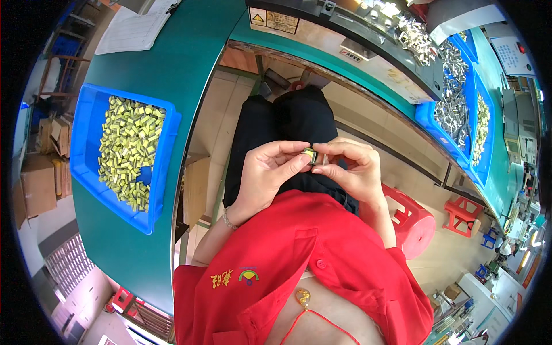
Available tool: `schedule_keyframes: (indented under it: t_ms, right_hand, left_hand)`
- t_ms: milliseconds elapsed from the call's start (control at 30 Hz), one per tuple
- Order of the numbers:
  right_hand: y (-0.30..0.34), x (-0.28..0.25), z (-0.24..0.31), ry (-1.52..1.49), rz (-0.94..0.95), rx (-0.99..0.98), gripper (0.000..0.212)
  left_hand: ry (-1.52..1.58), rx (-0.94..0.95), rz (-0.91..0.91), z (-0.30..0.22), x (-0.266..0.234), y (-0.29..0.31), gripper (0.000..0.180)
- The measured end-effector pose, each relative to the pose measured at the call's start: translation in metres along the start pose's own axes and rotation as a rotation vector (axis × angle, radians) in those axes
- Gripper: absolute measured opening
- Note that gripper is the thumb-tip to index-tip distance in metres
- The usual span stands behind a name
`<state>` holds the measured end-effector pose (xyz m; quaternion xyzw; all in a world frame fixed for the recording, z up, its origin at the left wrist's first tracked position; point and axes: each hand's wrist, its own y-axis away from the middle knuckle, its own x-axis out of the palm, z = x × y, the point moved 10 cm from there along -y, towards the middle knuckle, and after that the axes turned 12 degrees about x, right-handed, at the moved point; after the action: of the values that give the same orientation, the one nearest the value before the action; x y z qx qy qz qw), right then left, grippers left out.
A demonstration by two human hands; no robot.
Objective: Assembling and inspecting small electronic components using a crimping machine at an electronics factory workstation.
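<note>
Above my lap, both hands meet close together with the fingertips nearly touching. My left hand point(260, 175) is closed, pinching a small block with a yellow face and dark edges point(310, 154) between thumb and fingers. Beside it, my right hand point(357, 169) is also closed, its thumb and fingers gripping a small thin metal piece point(325, 160) held edge-on next to the block. Fingers partly cover both parts, and I cannot tell if the two touch. Many similar yellow-and-dark blocks point(131, 146) lie heaped in a blue tray point(85, 144) on my left.
A green table point(123, 259) carries the tray and a paper sheet point(129, 29). Ahead stands a black-topped machine point(345, 29) with a pile of metal pieces point(417, 40). Blue bins of silver parts point(451, 106) sit on the right bench. A red stool point(418, 227) stands right.
</note>
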<state>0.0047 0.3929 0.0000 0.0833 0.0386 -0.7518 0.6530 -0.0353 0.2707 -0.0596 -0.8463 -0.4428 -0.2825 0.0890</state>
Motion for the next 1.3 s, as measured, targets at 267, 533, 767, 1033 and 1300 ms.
schedule_keyframes:
  t_ms: [267,533,767,1033,1300]
  right_hand:
    - [0.004,0.002,-0.001,0.169,-0.2,-0.108,0.033]
    - [0.01,0.006,0.013,0.265,-0.355,-0.262,0.033]
    - [0.003,-0.003,0.003,0.035,-0.2,-0.159,0.036]
    - [-0.004,0.001,-0.002,-0.057,-0.115,-0.103,0.033]
    - [-0.001,0.004,-0.007,-0.157,-0.045,-0.052,0.026]
  left_hand:
    - [-0.117,-0.013,0.062,-0.004,0.003,-0.006,0.024]
    - [0.008,0.096,0.09,-0.005,0.011,-0.011,0.031]
    - [-0.336,0.324,0.104,-0.034,0.008,-0.013,0.04]
    - [-0.437,0.398,0.143,-0.04,0.008,-0.01,0.036]
    - [-0.705,0.58,0.299,-0.061,0.026,-0.002,0.025]
